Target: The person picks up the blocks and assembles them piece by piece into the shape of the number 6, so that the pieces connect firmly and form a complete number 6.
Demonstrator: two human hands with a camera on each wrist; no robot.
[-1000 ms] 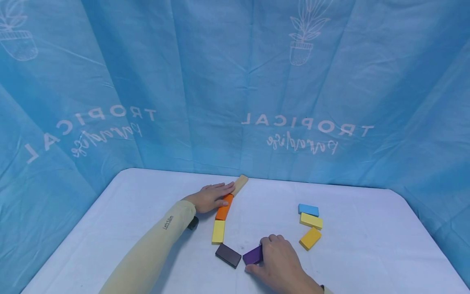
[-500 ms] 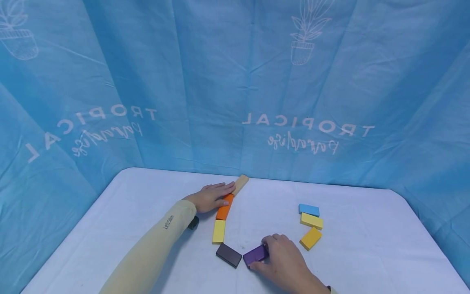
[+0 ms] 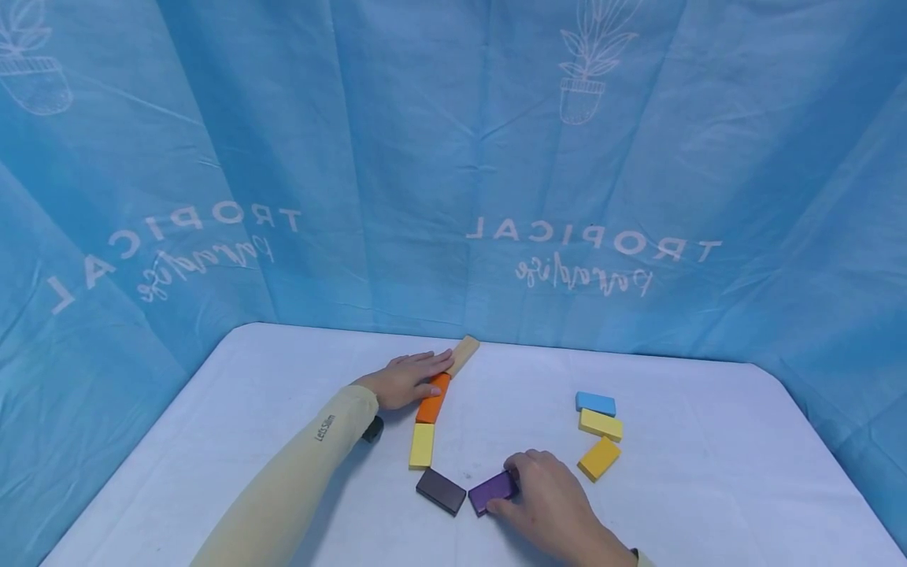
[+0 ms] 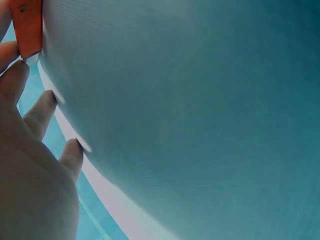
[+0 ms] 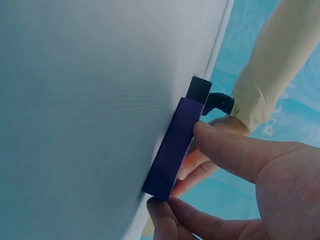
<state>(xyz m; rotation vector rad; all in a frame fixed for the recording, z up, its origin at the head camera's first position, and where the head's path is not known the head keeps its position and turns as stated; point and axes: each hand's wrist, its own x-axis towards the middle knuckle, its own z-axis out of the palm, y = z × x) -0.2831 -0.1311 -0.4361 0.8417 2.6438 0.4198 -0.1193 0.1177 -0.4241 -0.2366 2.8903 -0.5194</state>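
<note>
My left hand (image 3: 405,382) lies with its fingers extended over the orange block (image 3: 434,400), fingertips at the plain wooden block (image 3: 464,356) behind it. In the left wrist view the orange block (image 4: 29,25) shows by the fingers at the upper left. Thumb and fingers of my right hand (image 3: 551,504) pinch a purple block (image 3: 492,493), which lies flat on the table. The right wrist view has the thumb on one side of the purple block (image 5: 175,150) and fingertips at its lower end. A dark brown block (image 3: 441,492) sits just left of it, their corners nearly touching.
A pale yellow block (image 3: 421,446) joins the orange and brown ones in a curved row. On the right lie a blue block (image 3: 595,404), a yellow block (image 3: 601,425) and a deep yellow block (image 3: 598,459). Behind the white table (image 3: 298,354) hangs a blue curtain (image 3: 425,157).
My right hand has slid slightly to the right along the purple block, uncovering more of it. My left hand and the other blocks have stayed put.
</note>
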